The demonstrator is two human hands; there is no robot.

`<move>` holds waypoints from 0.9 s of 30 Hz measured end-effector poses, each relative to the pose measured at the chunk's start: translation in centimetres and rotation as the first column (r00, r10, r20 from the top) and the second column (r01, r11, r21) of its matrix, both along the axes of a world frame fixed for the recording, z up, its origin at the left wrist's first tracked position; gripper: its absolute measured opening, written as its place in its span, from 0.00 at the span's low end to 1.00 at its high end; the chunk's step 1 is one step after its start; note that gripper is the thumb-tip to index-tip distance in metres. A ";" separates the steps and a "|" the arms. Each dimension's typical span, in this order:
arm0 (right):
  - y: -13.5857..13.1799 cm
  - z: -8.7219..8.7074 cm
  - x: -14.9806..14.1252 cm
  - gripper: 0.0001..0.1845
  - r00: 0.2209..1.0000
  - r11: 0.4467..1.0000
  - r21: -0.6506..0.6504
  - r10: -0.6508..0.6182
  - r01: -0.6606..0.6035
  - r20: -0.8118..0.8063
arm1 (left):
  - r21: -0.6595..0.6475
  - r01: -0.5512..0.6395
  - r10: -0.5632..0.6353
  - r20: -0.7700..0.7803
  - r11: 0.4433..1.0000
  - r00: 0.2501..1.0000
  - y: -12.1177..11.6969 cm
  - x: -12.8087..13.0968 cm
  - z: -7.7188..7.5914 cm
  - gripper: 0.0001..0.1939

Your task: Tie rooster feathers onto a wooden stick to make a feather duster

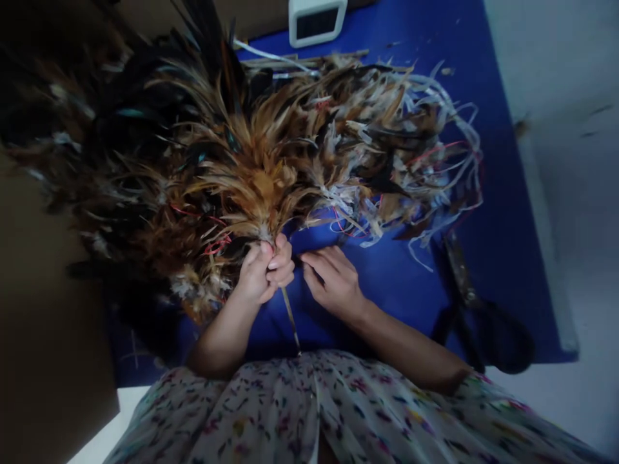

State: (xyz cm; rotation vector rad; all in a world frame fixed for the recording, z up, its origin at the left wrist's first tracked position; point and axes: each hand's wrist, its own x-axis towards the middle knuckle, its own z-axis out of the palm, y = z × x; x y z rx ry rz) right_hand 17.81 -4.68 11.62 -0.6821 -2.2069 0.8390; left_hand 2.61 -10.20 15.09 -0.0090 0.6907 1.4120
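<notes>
My left hand [269,269] is closed around the stem of a feather duster [264,183], just under its brown and golden feathers. Below the fist, the thin stick [291,322] of the duster slants down to the floral cloth at my body. A little to the right, my right hand [333,280] has its thumb and forefinger pinched together, apart from the left hand. A small dark bit shows at those fingertips, too small to name. Loose feathers [348,138] tied in bunches, with red and white strings, lie behind both hands.
Black-handled scissors [469,296] lie on the blue table [512,258] at the right. A white device with a dark screen [316,22] stands at the back. Clear plastic strips [471,138] curl at the right of the feathers. Brown cardboard [43,322] borders the left side.
</notes>
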 end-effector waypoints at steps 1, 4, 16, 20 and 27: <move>-0.1 0.0 0.0 0.13 1.000 1.000 0.014 0.012 -0.012 0.003 | 0.011 -0.010 0.010 -0.010 1.000 1.000 0.0 0.0 0.0 0.17; -0.4 -0.1 -0.2 0.11 0.997 0.996 0.068 0.048 -0.052 0.053 | 0.028 -0.045 0.046 -0.046 0.999 0.998 0.3 0.0 -0.2 0.13; -0.7 -0.5 -1.4 0.14 0.920 0.920 0.295 0.139 -0.257 0.368 | 0.237 -0.082 0.116 -0.135 0.968 0.984 0.8 0.0 1.2 0.19; 0.4 -1.0 -1.9 0.19 0.887 0.890 0.280 0.234 -0.360 0.397 | 0.232 -0.149 0.193 -0.184 0.961 0.964 0.4 0.6 2.8 0.16; 6.4 1.2 -4.5 0.16 0.830 0.871 0.255 0.256 -0.421 0.495 | 0.210 -0.117 0.174 -0.276 0.971 0.945 0.3 1.7 5.0 0.15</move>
